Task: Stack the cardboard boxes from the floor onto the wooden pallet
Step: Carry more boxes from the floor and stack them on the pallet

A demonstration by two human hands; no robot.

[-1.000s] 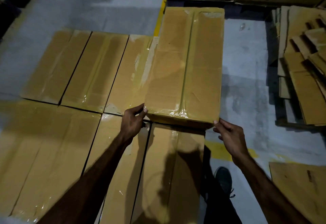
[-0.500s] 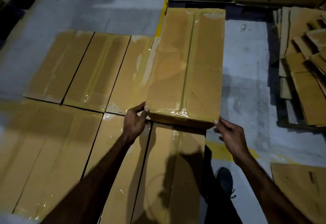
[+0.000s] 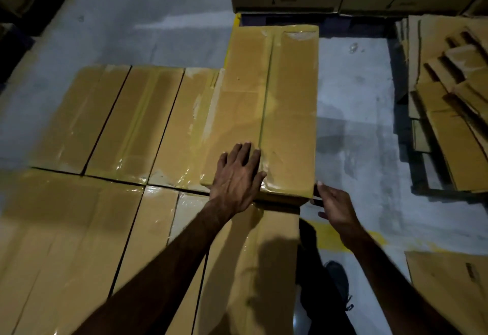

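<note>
Looking down from the head camera, you have your left hand (image 3: 237, 176) lying flat, fingers straight, on the near end of the top box (image 3: 266, 112), the landmark for everything here. Your right hand (image 3: 334, 206) sits at that box's near right corner, fingers curled toward the edge; whether they actually hold the corner or only touch it cannot be told. The box lies on the layer of boxes (image 3: 111, 123) spread to its left and nearer you, and the wooden pallet itself is hidden beneath them.

The box's far end juts past the layer's far edge, and its right side appears to hang out over the concrete floor (image 3: 353, 112). If so, a push from your flat palm could tip it off that side. The glossy tape on the box gives your palm little purchase, so the hand may slide instead of the box. Your shoe (image 3: 336, 276) stands on the floor nearer you than the box's right corner, under where it would fall. The loose flattened cardboard (image 3: 454, 107) lies well to the box's right, clear of trouble
</note>
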